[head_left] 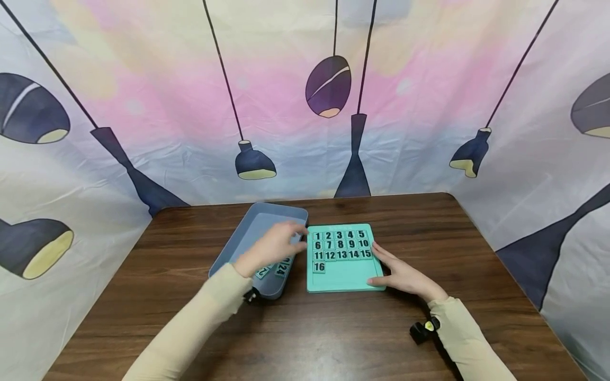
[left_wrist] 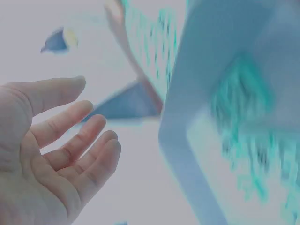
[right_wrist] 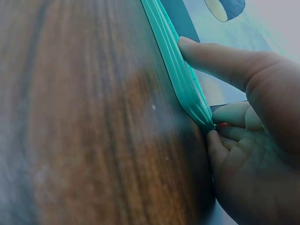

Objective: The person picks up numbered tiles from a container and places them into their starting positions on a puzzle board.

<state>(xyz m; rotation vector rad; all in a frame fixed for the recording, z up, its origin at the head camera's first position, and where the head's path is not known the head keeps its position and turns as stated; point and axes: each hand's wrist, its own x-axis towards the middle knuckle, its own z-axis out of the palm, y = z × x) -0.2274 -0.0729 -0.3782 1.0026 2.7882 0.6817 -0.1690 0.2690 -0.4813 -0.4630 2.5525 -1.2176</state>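
A turquoise number puzzle board lies flat on the table with tiles 1 to 15 in three full rows and tile 16 beginning a fourth. My right hand holds its right side, the thumb on the near corner and fingers along the edge; the right wrist view shows fingers bent against the board's rim. Over the right wall of a blue-grey tray hovers my left hand, near the board's left edge. Its fingers are loosely bent, holding nothing. Loose number tiles lie in the tray, partly hidden by the arm.
The dark wooden table extends around the tray and board. A patterned cloth with printed lamps hangs behind it and at both sides. Each wrist carries a small black camera, such as the one on the right.
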